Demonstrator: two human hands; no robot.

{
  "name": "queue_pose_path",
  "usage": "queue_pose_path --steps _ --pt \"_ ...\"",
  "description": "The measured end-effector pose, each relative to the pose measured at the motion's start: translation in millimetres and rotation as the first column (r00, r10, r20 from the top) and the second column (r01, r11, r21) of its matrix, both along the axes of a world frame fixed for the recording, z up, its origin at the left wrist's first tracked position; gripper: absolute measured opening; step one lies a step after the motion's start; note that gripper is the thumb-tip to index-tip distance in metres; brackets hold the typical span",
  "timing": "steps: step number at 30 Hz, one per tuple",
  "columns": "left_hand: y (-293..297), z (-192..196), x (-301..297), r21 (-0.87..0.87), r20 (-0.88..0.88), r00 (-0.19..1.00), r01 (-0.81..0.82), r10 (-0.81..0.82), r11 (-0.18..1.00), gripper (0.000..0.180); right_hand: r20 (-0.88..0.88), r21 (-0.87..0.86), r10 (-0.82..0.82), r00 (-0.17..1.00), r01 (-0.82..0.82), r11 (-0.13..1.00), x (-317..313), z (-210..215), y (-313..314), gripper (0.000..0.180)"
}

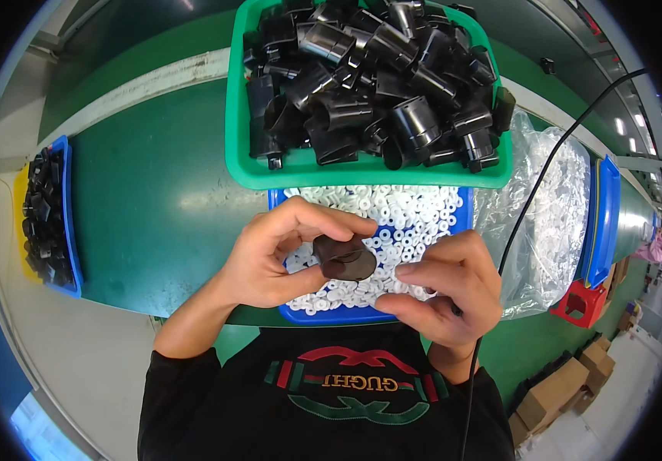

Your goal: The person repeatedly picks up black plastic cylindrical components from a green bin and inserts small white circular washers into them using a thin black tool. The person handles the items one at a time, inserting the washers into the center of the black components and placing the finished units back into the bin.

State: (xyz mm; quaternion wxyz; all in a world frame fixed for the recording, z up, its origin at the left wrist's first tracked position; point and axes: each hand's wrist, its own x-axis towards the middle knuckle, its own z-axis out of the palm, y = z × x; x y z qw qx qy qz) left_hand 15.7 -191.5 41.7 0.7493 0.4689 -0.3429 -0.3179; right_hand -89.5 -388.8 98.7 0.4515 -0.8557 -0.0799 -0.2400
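My left hand (273, 257) grips a short black plastic tube fitting (350, 261) between thumb and fingers, its rounded opening facing up and to the right. Just right of it is my right hand (454, 288), thumb and forefinger apart with no object visible between their tips. Its other fingers curl toward the palm, where a small dark spot is too unclear to name. Under both hands lies a blue tray (300, 316) spread with many small white ring washers (408, 201). Beyond it, a green bin (237, 154) is heaped with black tube fittings (419, 123).
At the far left a blue-rimmed bin (69, 223) holds more black parts. To the right lies a clear plastic bag (530, 230) of white pieces, beside a blue tray (602, 223) and a red stool (580, 301). A black cable (534, 180) hangs past my right wrist.
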Motion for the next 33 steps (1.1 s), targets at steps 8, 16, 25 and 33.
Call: queue_pose_path --steps 8,16,25,33 --pt "-1 1 -2 0.026 0.008 0.999 0.051 -0.052 0.998 0.040 -0.039 0.018 0.029 0.999 -0.029 0.999 8 -4 14 0.051" --pt "-3 -2 -4 0.028 0.021 1.000 0.019 -0.020 0.999 0.041 -0.102 0.064 0.060 0.993 -0.053 0.997 10 -9 12 0.056" --pt "-7 3 2 0.157 0.360 0.933 -0.086 0.025 0.984 0.053 -0.096 0.002 0.068 0.993 -0.068 0.998 9 -14 12 0.052" --pt "-12 0 0 0.178 0.627 0.777 -0.212 0.055 0.961 0.035 0.005 0.231 0.192 0.981 -0.188 0.955 11 -15 14 0.036"
